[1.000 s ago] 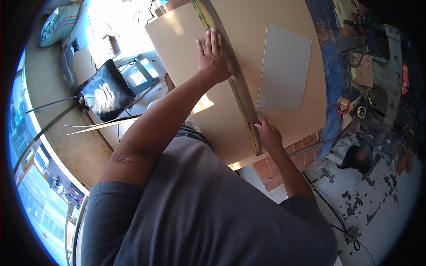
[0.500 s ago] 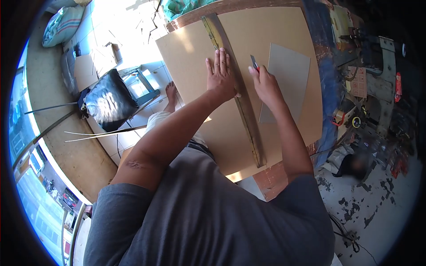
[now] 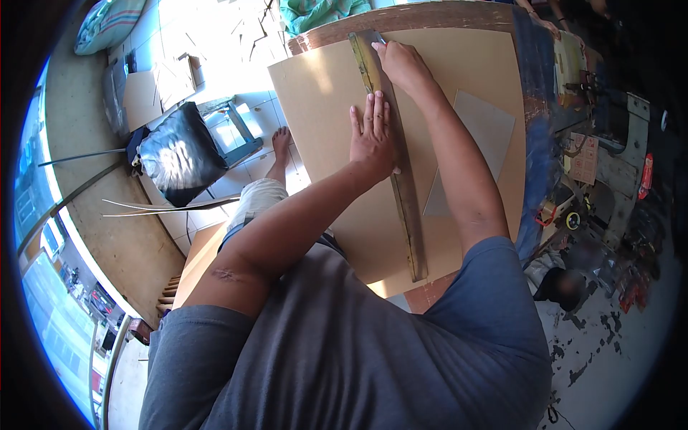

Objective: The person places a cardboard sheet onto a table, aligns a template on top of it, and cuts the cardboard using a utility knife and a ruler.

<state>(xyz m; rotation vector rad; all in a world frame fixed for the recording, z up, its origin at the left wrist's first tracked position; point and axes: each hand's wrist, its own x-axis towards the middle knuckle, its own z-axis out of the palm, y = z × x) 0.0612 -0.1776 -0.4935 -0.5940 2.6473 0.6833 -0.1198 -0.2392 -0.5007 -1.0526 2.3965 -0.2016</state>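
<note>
A large tan board (image 3: 315, 107) lies on a wooden table, with a long metal straightedge (image 3: 408, 215) across it. My left hand (image 3: 373, 140) presses flat on the straightedge's upper middle, fingers spread. At the far end of the straightedge my right hand (image 3: 401, 63) is closed around a cutter, of which only a small bit shows by the fingertips. A grey rectangular sheet (image 3: 484, 122) rests on the board to the right, partly behind my right forearm.
A black cushion-like bundle (image 3: 183, 154) sits on a small blue stool (image 3: 242, 136) at the left. Green cloth (image 3: 315, 14) lies beyond the table's far edge. Tools and a red-handled item (image 3: 646, 175) crowd the right side. A person's dark-covered head shows low at the right.
My right hand has moved with the cutter from the near end of the straightedge to its far end. My left hand remains on the straightedge. The view has shifted.
</note>
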